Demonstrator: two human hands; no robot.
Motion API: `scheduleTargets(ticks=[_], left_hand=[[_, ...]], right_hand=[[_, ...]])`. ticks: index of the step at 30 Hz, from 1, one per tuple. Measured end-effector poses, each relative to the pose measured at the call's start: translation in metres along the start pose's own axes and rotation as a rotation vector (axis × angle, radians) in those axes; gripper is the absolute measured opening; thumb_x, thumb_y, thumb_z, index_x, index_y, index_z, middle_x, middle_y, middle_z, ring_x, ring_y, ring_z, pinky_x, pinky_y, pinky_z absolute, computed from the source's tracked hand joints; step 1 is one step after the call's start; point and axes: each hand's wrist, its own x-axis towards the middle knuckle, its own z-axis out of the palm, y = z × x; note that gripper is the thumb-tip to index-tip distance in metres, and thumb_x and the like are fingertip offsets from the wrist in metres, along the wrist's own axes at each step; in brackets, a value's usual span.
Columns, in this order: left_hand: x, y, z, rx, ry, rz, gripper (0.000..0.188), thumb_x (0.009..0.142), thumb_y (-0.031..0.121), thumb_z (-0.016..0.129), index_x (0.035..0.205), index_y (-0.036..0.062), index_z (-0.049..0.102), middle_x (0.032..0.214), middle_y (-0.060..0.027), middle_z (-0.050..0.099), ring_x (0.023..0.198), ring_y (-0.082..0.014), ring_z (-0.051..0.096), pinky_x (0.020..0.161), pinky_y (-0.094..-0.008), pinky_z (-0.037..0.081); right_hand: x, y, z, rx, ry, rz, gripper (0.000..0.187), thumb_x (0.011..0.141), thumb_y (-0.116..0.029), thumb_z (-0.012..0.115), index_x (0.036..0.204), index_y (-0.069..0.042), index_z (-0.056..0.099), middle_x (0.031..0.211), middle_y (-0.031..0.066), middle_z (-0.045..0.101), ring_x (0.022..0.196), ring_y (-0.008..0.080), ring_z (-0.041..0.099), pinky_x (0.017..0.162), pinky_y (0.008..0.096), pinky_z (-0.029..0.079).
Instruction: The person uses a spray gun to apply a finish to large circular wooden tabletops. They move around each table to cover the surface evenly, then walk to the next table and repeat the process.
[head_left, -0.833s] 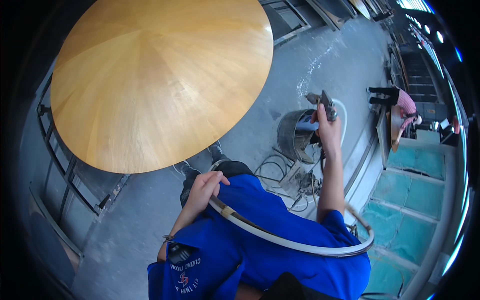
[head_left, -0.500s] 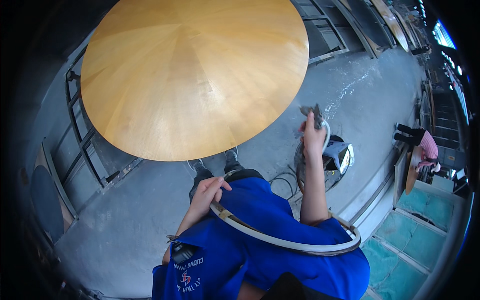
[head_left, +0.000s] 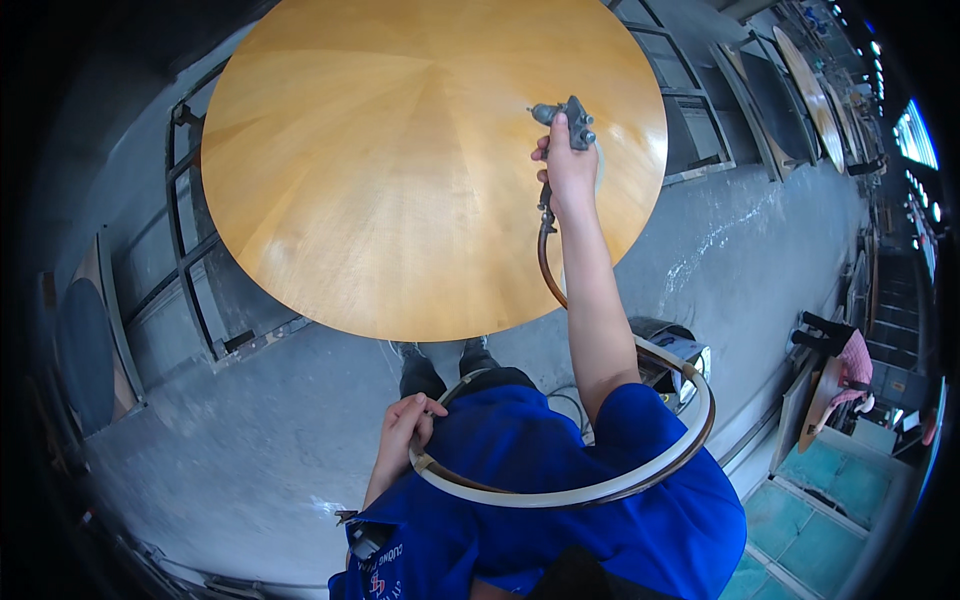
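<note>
A grey metal spray gun (head_left: 568, 122) is gripped in my right hand (head_left: 572, 175), its nozzle pointing left above the right part of a large round wooden tabletop (head_left: 420, 200). The tabletop has a golden finish with wedge-shaped veneer. From the gun's grip hangs a brown hose (head_left: 545, 255). A pale hose (head_left: 590, 490) loops across the front of my blue shirt, with a darker hose alongside. Close to my waist, my left hand (head_left: 405, 420) has its fingers curled round the hoses; part of that hold is hidden.
Dark metal frames (head_left: 180, 210) stand on the floor beside and behind the tabletop. A metal container (head_left: 680, 350) stands near my right arm. Boards (head_left: 800, 80) lean at the far right. Another person in pink (head_left: 853, 365) works by a board, near green panels (head_left: 815, 520).
My right hand has carried the spray gun left and away from me, from beside the tabletop to over it. The hose loop rose on the right; my left hand stays near my waist.
</note>
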Motion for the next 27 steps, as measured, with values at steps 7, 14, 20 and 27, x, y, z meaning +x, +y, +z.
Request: scheduleTargets(ticks=[7,14,20,27], left_hand=[[-0.005,0.008,-0.022,-0.037,-0.034,-0.025,0.042,0.106,0.031,0.047,0.090,-0.0016,0.068,0.048,0.0049,0.041,0.044,-0.0035,0.031,0.046,-0.0236,0.023],[0.002,0.023,-0.049,0.114,-0.287,-0.010,0.041,0.107,0.028,0.044,0.091,-0.0017,0.067,0.051,0.0052,0.043,0.047,-0.0028,0.034,0.048,-0.0216,0.025],[0.003,0.026,-0.053,0.228,-0.485,-0.146,0.042,0.106,0.031,0.046,0.089,0.0004,0.069,0.058,0.0065,0.041,0.054,-0.0030,0.035,0.050,-0.0232,0.026],[-0.013,0.005,-0.037,0.388,-0.601,-0.085,0.043,0.105,0.032,0.048,0.089,0.0004,0.071,0.058,0.0053,0.042,0.056,-0.0049,0.038,0.052,-0.0250,0.030]], right_hand=[[0.000,-0.008,0.023,-0.053,0.029,0.016,0.033,0.103,-0.039,0.057,0.110,-0.007,0.060,0.080,0.0024,0.059,0.067,0.0112,0.062,0.048,0.0250,0.042],[-0.100,0.025,-0.090,-0.267,0.273,0.029,0.033,0.101,-0.042,0.059,0.102,-0.010,0.063,0.076,-0.0014,0.061,0.065,0.0092,0.061,0.047,0.0243,0.039],[-0.221,0.004,-0.194,-0.428,0.507,0.064,0.039,0.100,-0.050,0.058,0.095,-0.011,0.064,0.075,-0.0016,0.064,0.065,0.0073,0.060,0.048,0.0241,0.037],[-0.292,-0.057,-0.189,-0.900,-0.077,-0.028,0.046,0.098,-0.023,0.065,0.140,-0.006,0.056,0.117,0.0128,0.069,0.105,0.0218,0.066,0.090,0.0326,0.050]])
